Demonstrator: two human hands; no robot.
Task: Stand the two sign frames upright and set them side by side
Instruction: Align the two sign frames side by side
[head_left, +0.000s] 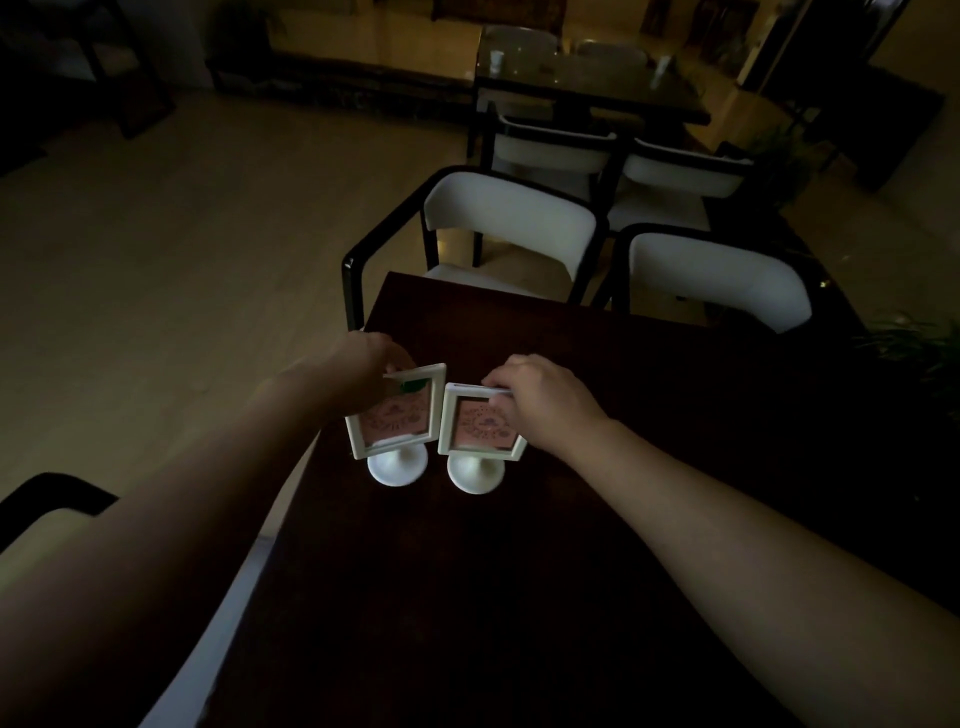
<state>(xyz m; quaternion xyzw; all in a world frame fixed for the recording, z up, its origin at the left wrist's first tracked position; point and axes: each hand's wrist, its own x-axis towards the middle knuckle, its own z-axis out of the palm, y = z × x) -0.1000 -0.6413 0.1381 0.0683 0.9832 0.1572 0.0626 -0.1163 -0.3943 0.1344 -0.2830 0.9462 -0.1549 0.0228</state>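
Head view: both sign frames stand side by side on the dark table (597, 467).
Your left hand (366, 358) grips the left sign frame (397, 410); your right hand (540, 397) grips the right sign frame (480, 421); pink inserts' print unreadable.

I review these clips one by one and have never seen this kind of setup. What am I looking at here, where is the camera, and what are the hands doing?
There is no machine: a person wears a wide-angle camera on the head, so you look down along both bare arms. On the dark table stand two small white sign frames on round bases, side by side, each with a pinkish card inside. The left hand has a grip on the top of the left frame, which leans a little. The right hand holds the top edge of the right frame. White-backed chairs stand beyond the table. The room is dim.
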